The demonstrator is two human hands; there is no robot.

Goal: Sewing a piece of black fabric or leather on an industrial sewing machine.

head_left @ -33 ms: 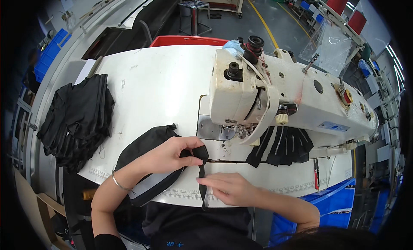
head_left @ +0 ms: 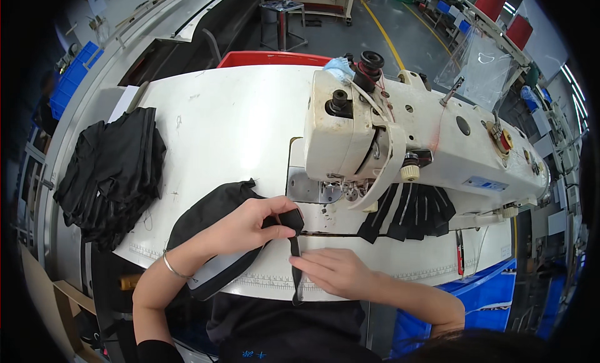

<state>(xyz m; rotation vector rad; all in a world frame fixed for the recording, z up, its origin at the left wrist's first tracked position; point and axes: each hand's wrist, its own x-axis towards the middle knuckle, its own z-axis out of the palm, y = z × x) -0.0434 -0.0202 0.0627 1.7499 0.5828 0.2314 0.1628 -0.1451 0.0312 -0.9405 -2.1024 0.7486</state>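
My left hand (head_left: 250, 222) pinches the folded top of a narrow black fabric strap (head_left: 295, 272) between thumb and forefinger. The strap hangs down toward the table's front edge. My right hand (head_left: 331, 270) has its fingers pressed together on the strap's middle; its thumb is mostly hidden. Under my left hand and wrist lies a black fabric piece (head_left: 209, 214) with a grey panel. The white sewing machine (head_left: 356, 125) stands just beyond my hands, its presser foot and needle area to the right of the strap's top.
A heap of black fabric pieces (head_left: 112, 169) lies at the left. Several short black straps (head_left: 412, 216) fan out beneath the machine arm, near red-handled snips (head_left: 460, 253). A ruler scale runs along the white table (head_left: 231, 125). A red bin (head_left: 275, 59) stands behind, a blue bin (head_left: 484, 300) at the lower right.
My right hand's fingers have drawn together and shifted slightly to the right along with the strap. My left hand keeps its pinch in nearly the same place.
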